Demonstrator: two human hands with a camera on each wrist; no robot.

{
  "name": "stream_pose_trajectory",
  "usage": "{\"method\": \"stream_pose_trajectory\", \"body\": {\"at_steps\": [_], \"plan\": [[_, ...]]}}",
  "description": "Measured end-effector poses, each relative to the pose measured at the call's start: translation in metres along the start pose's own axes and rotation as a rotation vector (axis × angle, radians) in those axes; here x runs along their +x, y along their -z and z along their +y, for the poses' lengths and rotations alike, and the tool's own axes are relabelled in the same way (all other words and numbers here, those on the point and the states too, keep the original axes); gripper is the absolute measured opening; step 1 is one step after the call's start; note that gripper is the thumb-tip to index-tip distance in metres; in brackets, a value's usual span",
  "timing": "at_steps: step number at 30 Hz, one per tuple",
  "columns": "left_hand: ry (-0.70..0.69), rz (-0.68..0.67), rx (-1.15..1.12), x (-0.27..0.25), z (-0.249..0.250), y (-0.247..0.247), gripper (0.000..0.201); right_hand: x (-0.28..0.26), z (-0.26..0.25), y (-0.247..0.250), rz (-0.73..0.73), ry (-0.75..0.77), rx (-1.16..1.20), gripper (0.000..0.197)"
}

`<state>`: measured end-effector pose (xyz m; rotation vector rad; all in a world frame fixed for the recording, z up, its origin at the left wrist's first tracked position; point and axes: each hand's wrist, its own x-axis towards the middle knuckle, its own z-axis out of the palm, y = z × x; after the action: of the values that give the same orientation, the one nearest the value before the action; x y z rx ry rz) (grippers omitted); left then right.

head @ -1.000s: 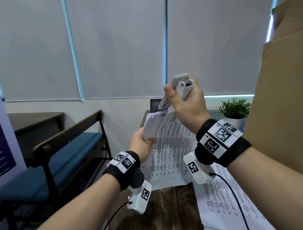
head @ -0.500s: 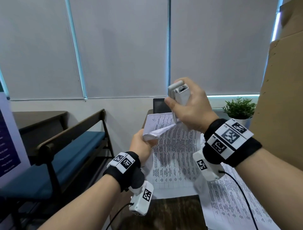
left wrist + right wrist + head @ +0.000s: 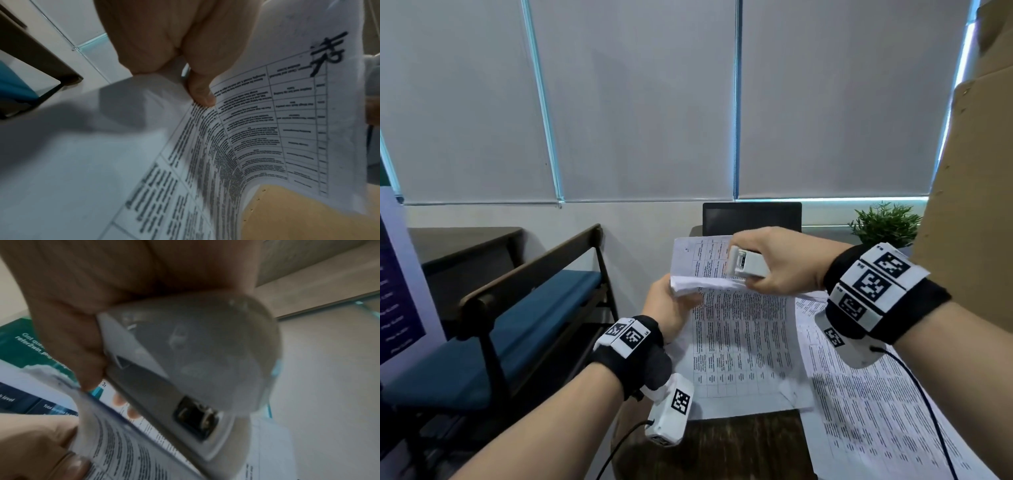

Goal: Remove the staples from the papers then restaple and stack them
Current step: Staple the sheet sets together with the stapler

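My left hand (image 3: 671, 305) grips a set of printed papers (image 3: 736, 342) by its left edge, thumb (image 3: 202, 95) pressed on the top page; the far end is folded over toward me and the rest hangs down to the table. My right hand (image 3: 780, 263) holds a pale grey stapler (image 3: 744, 262) lying on its side over the folded top of the papers. In the right wrist view the stapler (image 3: 185, 369) fills the middle, with the paper edge (image 3: 115, 426) just under it. Whether paper sits between the stapler's jaws cannot be seen.
More printed sheets (image 3: 876, 411) lie on the dark wooden table (image 3: 722, 448) to the right. A black screen (image 3: 751, 217) and a potted plant (image 3: 883, 224) stand at the back. A cardboard panel (image 3: 969, 205) rises on the right, a blue-cushioned bench (image 3: 500, 325) on the left.
My right hand has come down with the stapler from upright above the papers to lying on its side over their folded top. The left hand keeps its grip; the view has tilted down.
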<state>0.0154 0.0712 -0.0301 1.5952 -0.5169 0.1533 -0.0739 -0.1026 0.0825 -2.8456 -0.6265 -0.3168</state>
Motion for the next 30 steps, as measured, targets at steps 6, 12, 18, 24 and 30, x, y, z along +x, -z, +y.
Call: {"method": "stream_pose_trajectory", "body": {"at_steps": [6, 12, 18, 24, 30], "plan": [[0.128, 0.018, -0.009, 0.005, -0.011, 0.010, 0.025, -0.002, -0.012, 0.002, -0.085, 0.071, 0.041, 0.040], [0.224, 0.053, -0.221, 0.004, -0.026, 0.006, 0.041, 0.008, -0.013, -0.013, -0.227, 0.068, -0.243, 0.031], [0.273, -0.015, -0.235, -0.002, -0.031, 0.013, 0.035, 0.016, -0.009, -0.024, -0.192, -0.012, -0.482, 0.050], [0.341, -0.066, -0.104, -0.001, -0.043, 0.015, 0.030, 0.028, 0.000, -0.042, -0.161, -0.005, -0.444, 0.038], [0.559, -0.206, 0.351, 0.001, -0.082, 0.036, 0.080, 0.033, 0.017, -0.063, -0.197, -0.040, -0.452, 0.034]]}}
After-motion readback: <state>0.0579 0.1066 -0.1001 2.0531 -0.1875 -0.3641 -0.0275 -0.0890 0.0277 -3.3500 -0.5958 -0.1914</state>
